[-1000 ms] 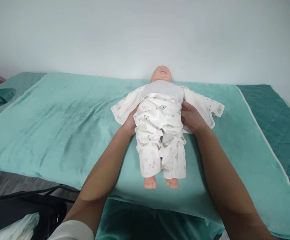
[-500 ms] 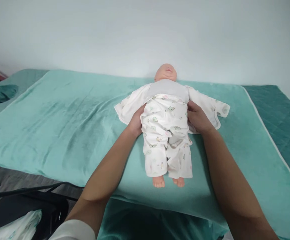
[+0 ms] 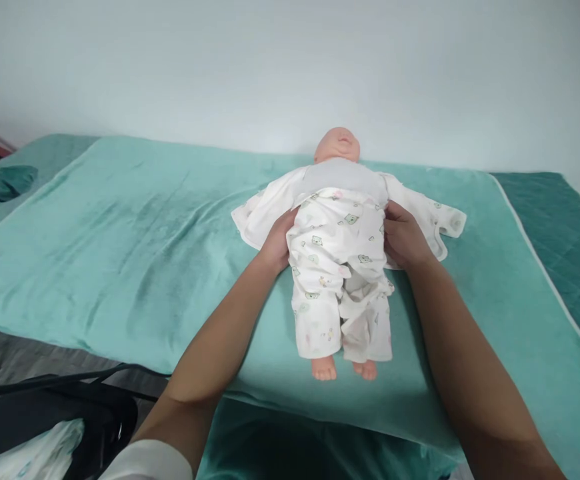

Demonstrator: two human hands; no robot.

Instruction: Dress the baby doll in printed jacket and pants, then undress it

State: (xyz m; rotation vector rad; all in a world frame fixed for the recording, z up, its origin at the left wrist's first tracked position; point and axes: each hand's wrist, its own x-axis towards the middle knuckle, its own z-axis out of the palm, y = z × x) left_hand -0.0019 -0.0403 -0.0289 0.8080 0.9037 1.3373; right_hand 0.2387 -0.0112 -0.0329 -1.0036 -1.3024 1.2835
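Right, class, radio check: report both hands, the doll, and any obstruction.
Left hand, right hand: at opposite sides of the patterned trousers. Doll face-up on green cover, trousers on, jacket spread open. Nothing seen blocking the hands.

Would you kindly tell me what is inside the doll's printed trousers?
The doll has both feet emerging from the cuffs. The trousers cover its hips and most of its legs, so anything else inside is hidden.

Bed [image 3: 135,227]: wide lane free left of the doll [image 3: 340,177] toward the left end; another right, past the spread jacket sleeve [image 3: 423,203]. Far edge: wall [image 3: 290,73] blocks behind the head [image 3: 337,145]. Left hand [image 3: 276,244] and right hand [image 3: 404,237] plug both flanks at the trousers [image 3: 337,237]. Under-doll clearance hidden, can't tell.
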